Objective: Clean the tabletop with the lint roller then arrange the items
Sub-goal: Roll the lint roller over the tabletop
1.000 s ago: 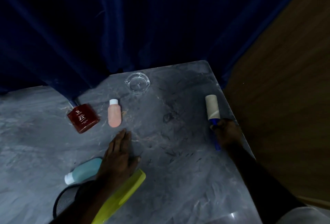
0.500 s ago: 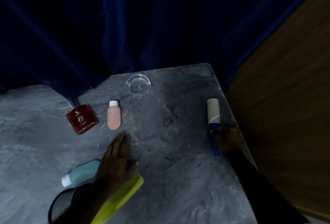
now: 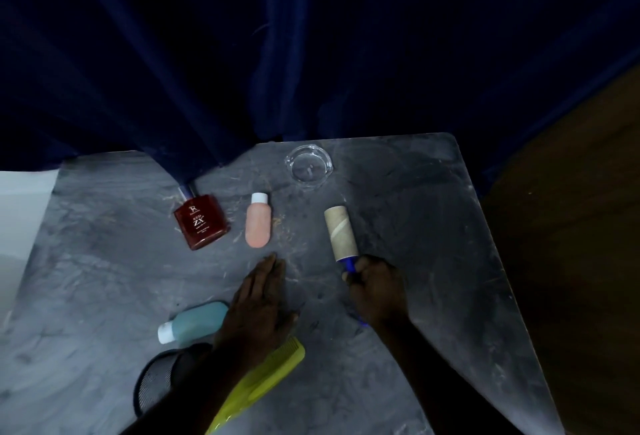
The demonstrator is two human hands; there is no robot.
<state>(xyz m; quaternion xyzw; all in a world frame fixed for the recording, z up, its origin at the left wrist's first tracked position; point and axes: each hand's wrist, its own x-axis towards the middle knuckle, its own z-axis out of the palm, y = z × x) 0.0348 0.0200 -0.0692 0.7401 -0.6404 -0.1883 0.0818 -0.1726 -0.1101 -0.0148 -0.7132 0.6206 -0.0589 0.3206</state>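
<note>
My right hand (image 3: 377,291) grips the blue handle of the lint roller (image 3: 341,233), whose tan roll lies on the grey marble tabletop (image 3: 433,226) near the middle. My left hand (image 3: 259,306) rests flat on the table, fingers together and pointing away, holding nothing. Ahead of it lie a pink bottle (image 3: 258,220) and a red perfume bottle (image 3: 201,221). A teal bottle (image 3: 194,322) lies just left of that hand. A yellow-green comb (image 3: 263,382) and a black mesh item (image 3: 156,379) lie partly under my left forearm.
A clear glass dish (image 3: 309,168) stands near the table's far edge. Dark blue curtain (image 3: 277,53) hangs behind and drapes onto the table by the perfume bottle. The table's right edge drops to a brown wooden floor (image 3: 571,226). Hair and dust streaks mark the surface.
My right hand has moved the lint roller from the table's right edge leftward toward the middle. My left hand has stayed flat in place.
</note>
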